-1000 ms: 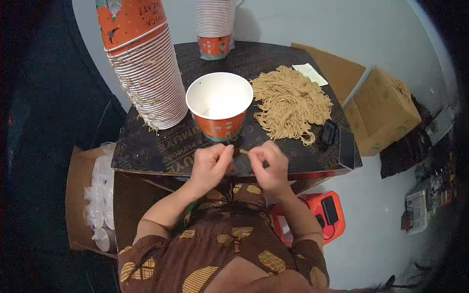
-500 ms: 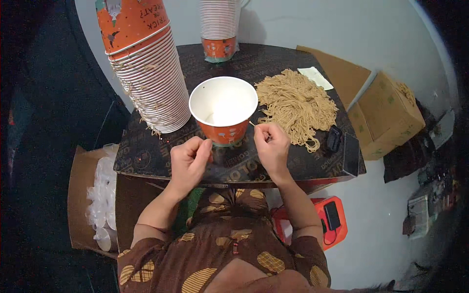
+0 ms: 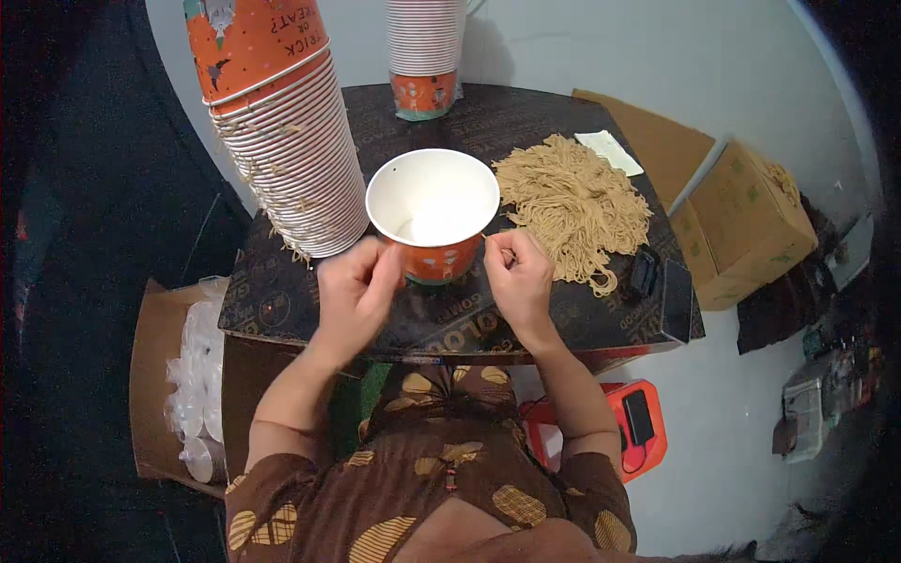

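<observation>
An orange paper bucket (image 3: 446, 263) with a white inside stands upright at the middle of the table, a small dark hole showing high on its far-left inner wall. My right hand (image 3: 521, 272) is closed in a pinch at its right side, on a short bit of tan cord (image 3: 485, 235) by the bucket wall. Close to the bucket's front left, my left hand (image 3: 357, 286) is closed with the thumb over the fingers; whatever it may hold is hidden. A loose heap of tan cords (image 3: 572, 206) lies right of the bucket.
A tall, leaning stack of nested buckets (image 3: 291, 159) with tan cord ends rises at the left. Another wrapped stack (image 3: 422, 56) stands at the back. Small dark objects (image 3: 662, 291) sit near the right edge; cardboard boxes (image 3: 751, 225) are beyond. Left below is an open carton (image 3: 155, 394).
My left hand has risen slightly toward the bucket and now overlaps its front left side. The right hand stays nearly in place, pinching beside the bucket.
</observation>
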`<action>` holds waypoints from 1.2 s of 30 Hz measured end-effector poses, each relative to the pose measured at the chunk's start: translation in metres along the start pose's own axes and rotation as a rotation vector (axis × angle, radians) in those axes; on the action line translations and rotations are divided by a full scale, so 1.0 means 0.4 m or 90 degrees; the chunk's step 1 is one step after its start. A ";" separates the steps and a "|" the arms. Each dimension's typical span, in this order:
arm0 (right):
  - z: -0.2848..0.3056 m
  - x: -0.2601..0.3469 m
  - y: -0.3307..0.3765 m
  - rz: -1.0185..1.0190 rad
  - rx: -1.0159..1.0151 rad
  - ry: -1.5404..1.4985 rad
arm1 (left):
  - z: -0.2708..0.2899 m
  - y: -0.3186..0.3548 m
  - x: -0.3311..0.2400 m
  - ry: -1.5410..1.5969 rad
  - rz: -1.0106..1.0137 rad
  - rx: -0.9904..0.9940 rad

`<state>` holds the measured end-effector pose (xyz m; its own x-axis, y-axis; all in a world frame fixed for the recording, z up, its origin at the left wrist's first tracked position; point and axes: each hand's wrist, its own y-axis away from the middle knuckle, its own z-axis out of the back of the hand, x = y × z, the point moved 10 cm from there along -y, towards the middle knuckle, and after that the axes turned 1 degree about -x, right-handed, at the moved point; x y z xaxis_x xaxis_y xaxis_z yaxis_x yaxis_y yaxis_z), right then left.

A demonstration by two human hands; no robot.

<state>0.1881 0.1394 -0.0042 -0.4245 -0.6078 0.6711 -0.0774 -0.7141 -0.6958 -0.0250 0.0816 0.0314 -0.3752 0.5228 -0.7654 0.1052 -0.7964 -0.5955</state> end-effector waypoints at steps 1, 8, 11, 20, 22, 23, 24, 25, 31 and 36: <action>-0.002 0.002 -0.002 0.004 0.000 0.003 | 0.002 -0.033 -0.012 -0.084 -0.038 0.012; -0.011 0.009 -0.010 0.026 -0.002 0.003 | -0.199 -0.190 -0.007 -0.250 -0.214 0.384; -0.016 0.002 -0.007 0.004 0.004 -0.024 | -0.283 -0.187 0.038 -0.193 -0.191 0.522; -0.010 0.000 -0.007 0.023 0.002 -0.009 | -0.327 -0.185 0.082 -0.167 -0.022 0.567; -0.008 0.006 -0.005 0.014 0.018 -0.019 | -0.317 -0.185 0.075 -0.152 0.009 0.560; -0.002 0.008 -0.003 0.016 0.017 -0.019 | -0.307 -0.187 0.079 -0.138 0.040 0.550; 0.000 0.014 0.004 0.030 0.039 0.003 | -0.301 -0.187 0.082 -0.138 0.038 0.549; -0.001 0.022 0.014 0.044 0.061 0.025 | -0.287 -0.194 0.091 -0.116 0.059 0.523; 0.014 0.059 0.065 0.078 0.093 0.044 | -0.270 -0.169 0.076 0.054 0.187 0.480; 0.016 0.080 0.066 0.095 0.093 0.043 | -0.293 -0.128 0.047 0.302 0.262 0.507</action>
<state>0.1784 0.0989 0.0005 -0.4817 -0.6896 0.5407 0.1202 -0.6632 -0.7387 0.0705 0.1678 0.0189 -0.0260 0.0916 -0.9955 -0.5655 -0.8225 -0.0609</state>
